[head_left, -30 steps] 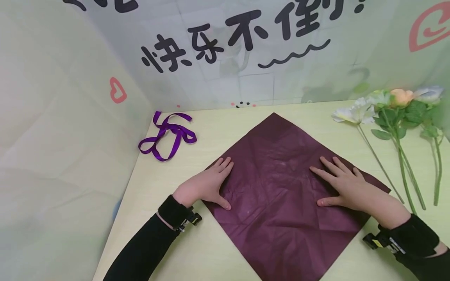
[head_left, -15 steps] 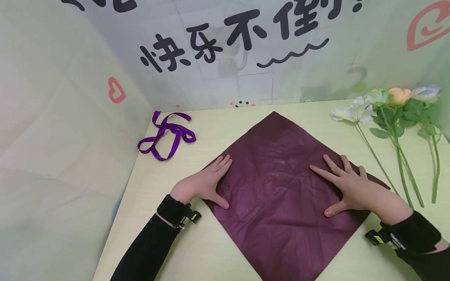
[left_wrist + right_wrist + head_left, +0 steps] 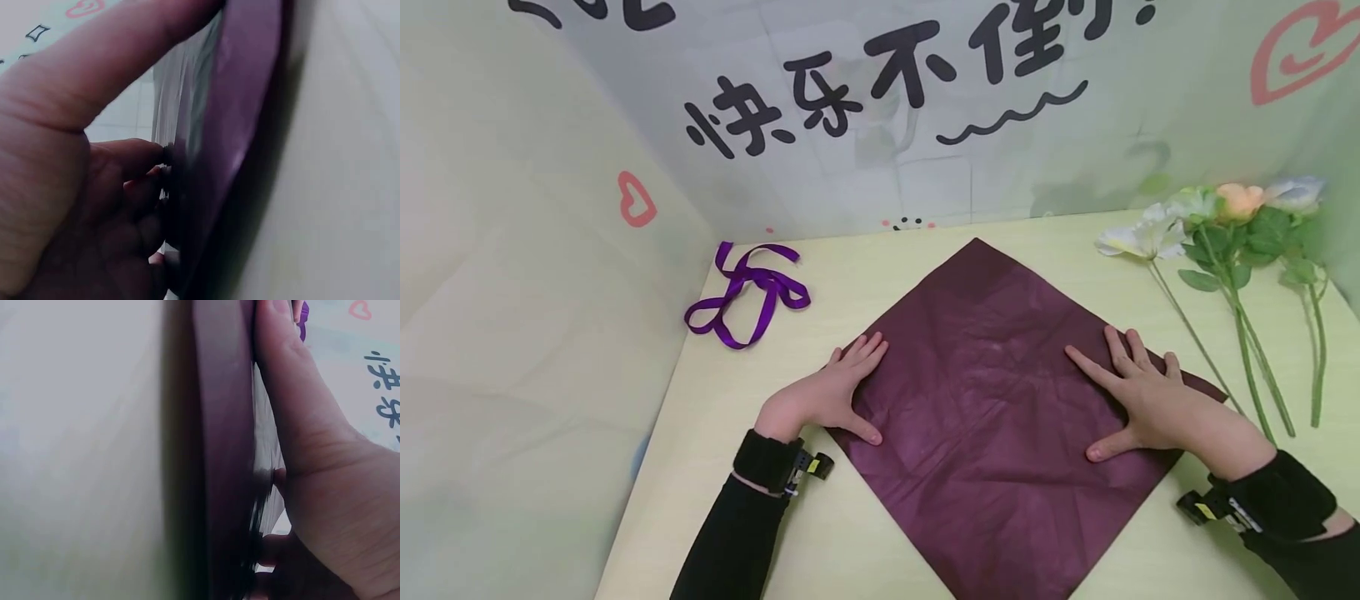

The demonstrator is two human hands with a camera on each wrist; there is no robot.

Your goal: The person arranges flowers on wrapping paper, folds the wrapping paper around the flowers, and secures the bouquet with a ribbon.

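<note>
Head view: I have the plum-coloured, square sheet of thin, creased material (image 3: 992, 433) at the centre of the frame, laid as a diamond on the pale yellow tabletop (image 3: 850, 550), its near corner cut off by the bottom edge. The left hand (image 3: 835, 393) rests at the sheet's left corner, the right hand (image 3: 1150, 404) just inside its right corner. Fingers of both are spread and released, clasping nothing. Upper left: a loosely looped purple ribbon (image 3: 764, 318). Upper right: a white artificial flower on a thin stem (image 3: 1153, 237) beside leafy artificial flowers, peach and pale blue (image 3: 1240, 202).

Left wrist view: the thumb (image 3: 94, 62) crosses the upper left, extended, its tip out of frame. A dark band runs under the sheet's margin; I judge the edge is not quite flat.

Right wrist view: similar band, left of centre. Thumb straight at the upper right; remaining fingers dim, contact hard to tell.

Note on method: the step looks like flattening. I would use even, light palm pressure from the middle outward, steadying one side while stroking the other, since hard rubbing could drag the sheet or set the creases.
</note>
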